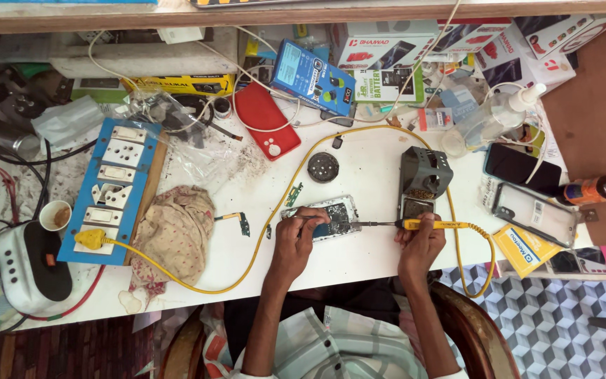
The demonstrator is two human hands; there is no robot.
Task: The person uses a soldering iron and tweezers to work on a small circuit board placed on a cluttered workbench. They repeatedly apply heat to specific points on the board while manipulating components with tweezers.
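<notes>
Head cam, frame centre: my right hand (pixel 421 242) grips yellow-handled soldering iron (pixel 435 224), tip on opened silver phone (pixel 325 218). Left hand (pixel 296 235) pinches thin tweezers (pixel 315 217) there. Soldering looks mid-way; back cover not refitted.

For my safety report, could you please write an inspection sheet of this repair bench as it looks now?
Surface: white table, stained and crowded.
Job's things: opened phone; yellow soldering iron, tip at the phone.
Clutter: boxes, red case, spray bottle, cloth, paper cup, iron stand.
Grippers: left hand steadies the phone with a thin tool; right hand grips the iron.
Cables: yellow cord runs to the blue switchboard; white wires tangled.
Surroundings: wooden chair, patterned floor.
</notes>
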